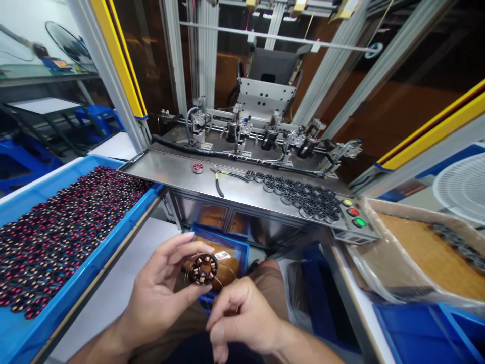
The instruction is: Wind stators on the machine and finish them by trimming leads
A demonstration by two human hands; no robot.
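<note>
My left hand (162, 288) grips a motor stator (205, 268) between thumb and fingers, its ring of copper coils turned toward me. Thin loose copper wires stick out from the stator on both sides. Just to the right and lower, my right hand (248, 318) is closed with the fingers curled in. A wire from the stator runs toward its fingers, but whether they pinch it is hidden. On the metal shelf ahead lie pliers (219, 183) with dark and green handles, and a single red-and-black stator (197, 168).
Many black stator cores (299, 194) cover the shelf's right part, beside coloured push buttons (353, 212). Behind stands a winding machine (265, 131). A blue tray (94, 162) of wound stators is left; a plastic-lined box (417, 227) is right. A blue bin (244, 253) sits below.
</note>
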